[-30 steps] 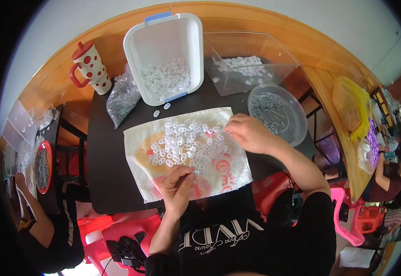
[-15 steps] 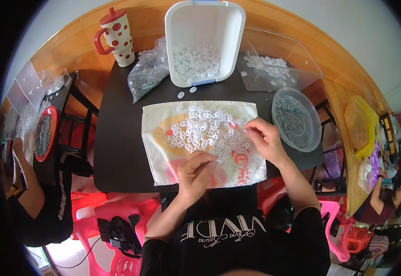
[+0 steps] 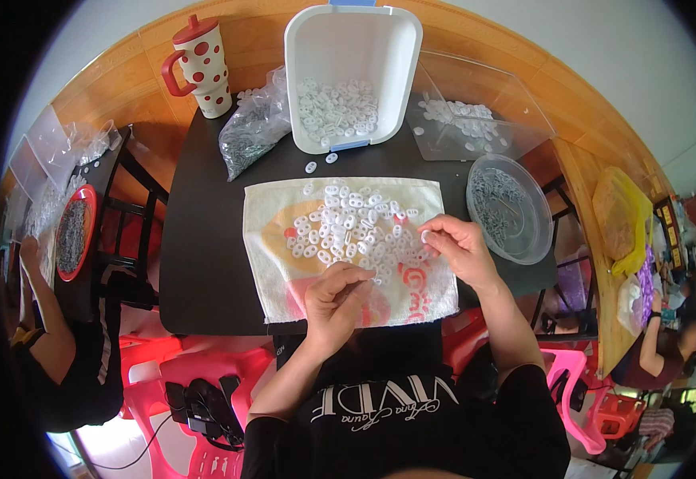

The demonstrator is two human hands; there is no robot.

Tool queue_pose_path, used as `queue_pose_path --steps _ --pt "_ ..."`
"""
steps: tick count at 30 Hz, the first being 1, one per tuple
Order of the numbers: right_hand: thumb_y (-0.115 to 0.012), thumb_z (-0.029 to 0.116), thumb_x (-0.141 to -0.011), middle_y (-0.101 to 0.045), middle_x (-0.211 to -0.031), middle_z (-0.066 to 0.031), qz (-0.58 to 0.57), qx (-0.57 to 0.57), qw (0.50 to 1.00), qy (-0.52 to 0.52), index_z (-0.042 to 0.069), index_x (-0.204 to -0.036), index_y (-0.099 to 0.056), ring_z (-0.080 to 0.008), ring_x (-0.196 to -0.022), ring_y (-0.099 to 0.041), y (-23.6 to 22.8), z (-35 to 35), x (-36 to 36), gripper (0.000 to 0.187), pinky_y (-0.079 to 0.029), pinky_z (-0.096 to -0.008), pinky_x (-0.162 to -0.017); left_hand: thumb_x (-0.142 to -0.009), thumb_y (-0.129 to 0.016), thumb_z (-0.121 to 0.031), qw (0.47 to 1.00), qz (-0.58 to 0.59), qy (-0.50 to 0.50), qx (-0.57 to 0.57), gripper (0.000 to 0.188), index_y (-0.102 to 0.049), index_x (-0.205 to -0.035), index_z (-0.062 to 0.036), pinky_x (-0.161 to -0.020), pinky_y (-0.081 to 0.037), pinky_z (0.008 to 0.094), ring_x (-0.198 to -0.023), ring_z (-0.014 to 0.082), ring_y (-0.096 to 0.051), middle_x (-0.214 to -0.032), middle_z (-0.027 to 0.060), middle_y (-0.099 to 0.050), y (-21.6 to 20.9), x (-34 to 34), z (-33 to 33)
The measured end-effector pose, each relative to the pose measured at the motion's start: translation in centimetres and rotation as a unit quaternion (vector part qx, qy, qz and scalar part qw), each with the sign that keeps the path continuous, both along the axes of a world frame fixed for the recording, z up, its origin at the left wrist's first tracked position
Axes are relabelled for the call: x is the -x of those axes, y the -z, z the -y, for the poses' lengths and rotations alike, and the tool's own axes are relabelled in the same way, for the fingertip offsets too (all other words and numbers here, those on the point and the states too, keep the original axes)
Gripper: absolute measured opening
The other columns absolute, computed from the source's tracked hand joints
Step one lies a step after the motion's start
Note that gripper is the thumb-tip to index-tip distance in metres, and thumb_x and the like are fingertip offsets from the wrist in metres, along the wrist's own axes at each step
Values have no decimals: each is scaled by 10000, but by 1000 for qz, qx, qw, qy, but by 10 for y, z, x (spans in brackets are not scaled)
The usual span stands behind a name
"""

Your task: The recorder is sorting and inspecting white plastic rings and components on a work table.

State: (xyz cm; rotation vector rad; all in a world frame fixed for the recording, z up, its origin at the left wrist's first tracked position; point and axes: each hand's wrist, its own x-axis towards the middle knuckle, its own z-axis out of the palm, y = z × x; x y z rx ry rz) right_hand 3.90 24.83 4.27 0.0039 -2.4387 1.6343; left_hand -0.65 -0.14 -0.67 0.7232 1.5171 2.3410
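A loose heap of small white oval plastic pieces with two holes lies on a printed cream towel before me. My right hand is at the heap's right edge, thumb and fingers pinching a white disc-like piece just over the cloth. At the near side of the heap, my left hand is curled, thumb and index finger brought together. A small pale bit shows at those fingertips, too small to make out.
Behind the towel stands a white bin of similar pieces, beside a plastic bag of small metal parts. A clear tray holds white ovals; a round tub holds metal parts. A dotted tumbler stands back left. Other people work at both sides.
The white piece in my right fingers now faces up more plainly, and that hand has dipped slightly. My left hand has stayed nearly still. The whole view has shifted a little.
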Motion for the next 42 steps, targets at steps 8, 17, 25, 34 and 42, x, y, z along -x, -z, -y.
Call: queue_pose_path --steps 8,17,25,34,42 --pt "-628 -13 -956 -625 -889 3 32 188 981 30 -27 -1035 -688 -26 -744 -547 -9 51 -3 100 -454 -193 -656 -905 -616 134 999 24 21 14 298 -680 -1170 13 -753 -497 214 -873 95 -607 -1025 47 -622 0 -1 2" --pt "-630 -64 -932 -633 -912 -40 -44 117 991 -40 -44 -1021 -676 -72 -793 -587 -3 67 2 102 -457 -199 -684 -905 -621 136 999 35 28 -20 395 -644 -1276 0 -841 -493 236 -962 90 -588 -1076 40 -627 0 -2 0" --pt "-640 -98 -909 -628 -916 -87 -94 76 991 -59 -79 -1013 -670 -109 -799 -560 -3 72 2 110 -432 -226 -684 -909 -614 131 998 48 40 -30 420 -626 -1307 -2 -822 -491 233 -929 90 -586 -1035 36 -631 -1 -2 1" --pt "-649 -106 -896 -630 -914 -94 -106 65 990 -66 -77 -1016 -670 -121 -794 -577 -1 72 3 126 -450 -231 -685 -909 -606 133 998 46 29 -32 424 -620 -1315 9 -803 -485 227 -913 89 -582 -1035 40 -624 -2 -2 1" --pt "-636 -116 -883 -637 -896 -106 -111 14 990 -88 -45 -1027 -666 -156 -769 -621 0 73 1 164 -488 -251 -664 -911 -613 131 999 34 3 -13 377 -651 -1268 14 -758 -501 214 -910 88 -597 -1046 38 -624 2 -1 1"
